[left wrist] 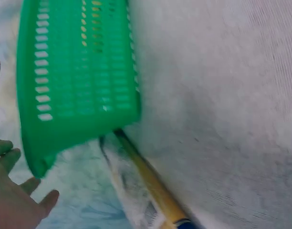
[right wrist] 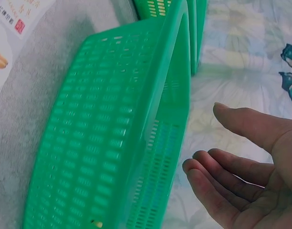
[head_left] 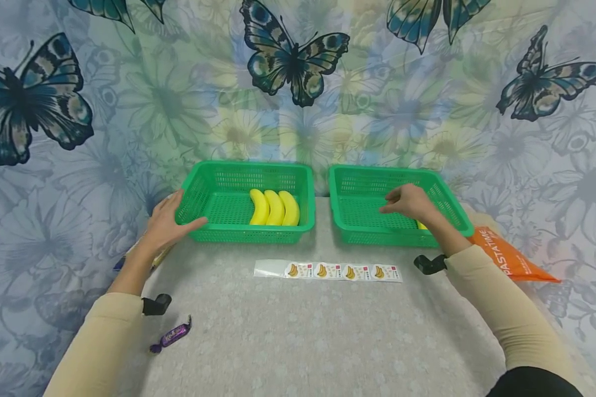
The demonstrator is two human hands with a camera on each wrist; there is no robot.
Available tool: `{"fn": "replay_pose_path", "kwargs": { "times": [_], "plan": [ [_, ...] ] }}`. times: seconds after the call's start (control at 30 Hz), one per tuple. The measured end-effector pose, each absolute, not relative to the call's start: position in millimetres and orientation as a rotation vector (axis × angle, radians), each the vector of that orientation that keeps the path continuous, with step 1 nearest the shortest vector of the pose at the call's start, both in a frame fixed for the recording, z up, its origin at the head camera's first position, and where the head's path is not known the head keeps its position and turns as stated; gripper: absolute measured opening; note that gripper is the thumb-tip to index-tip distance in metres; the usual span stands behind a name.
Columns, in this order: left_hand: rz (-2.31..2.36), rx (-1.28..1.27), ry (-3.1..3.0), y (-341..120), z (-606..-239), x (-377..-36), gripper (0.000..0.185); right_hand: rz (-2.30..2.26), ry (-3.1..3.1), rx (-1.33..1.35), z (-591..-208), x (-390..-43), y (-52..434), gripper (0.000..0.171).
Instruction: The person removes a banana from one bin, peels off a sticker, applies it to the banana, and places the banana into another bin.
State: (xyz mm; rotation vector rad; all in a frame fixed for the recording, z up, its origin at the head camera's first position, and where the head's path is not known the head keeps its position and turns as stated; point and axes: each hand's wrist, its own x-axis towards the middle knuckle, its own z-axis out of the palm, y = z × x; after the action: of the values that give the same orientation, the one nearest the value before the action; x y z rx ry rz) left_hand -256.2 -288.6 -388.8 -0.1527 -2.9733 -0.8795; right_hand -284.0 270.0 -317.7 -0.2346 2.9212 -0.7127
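Three yellow bananas lie side by side in the right part of the left green basket. My left hand is at that basket's left end, fingers spread and thumb over the front corner; firm contact is hard to judge. Above the right green basket hovers my right hand, its fingers loosely bent and nothing between them, as the right wrist view also shows. A bit of a yellow thing shows in that basket beside my forearm, which hides the rest.
A strip of banana stickers lies in front of the baskets. A purple wrapped candy is near my left forearm. An orange bag lies right of the right basket. Beside the left basket is a partly hidden package.
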Motion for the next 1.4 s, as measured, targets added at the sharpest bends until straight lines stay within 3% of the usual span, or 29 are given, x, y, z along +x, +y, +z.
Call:
{"fn": "replay_pose_path", "kwargs": {
  "times": [0.37, 0.8, 1.4],
  "plan": [
    [-1.191, -0.049, -2.979, -300.9, -405.9, -269.0, 0.105, -0.716, 2.905, -0.245, -312.8, -280.6, 254.8, 0.051],
    [-1.215, -0.054, -2.945, -307.1, -415.9, -273.1, 0.104, -0.722, 2.89, -0.282, -309.1, -277.2, 235.5, 0.05],
    [-1.396, -0.026, -2.839, -302.9, -422.1, -269.7, 0.104, -0.809, 2.793, -0.423, -288.6, -294.6, 160.6, 0.051]
  ]
}}
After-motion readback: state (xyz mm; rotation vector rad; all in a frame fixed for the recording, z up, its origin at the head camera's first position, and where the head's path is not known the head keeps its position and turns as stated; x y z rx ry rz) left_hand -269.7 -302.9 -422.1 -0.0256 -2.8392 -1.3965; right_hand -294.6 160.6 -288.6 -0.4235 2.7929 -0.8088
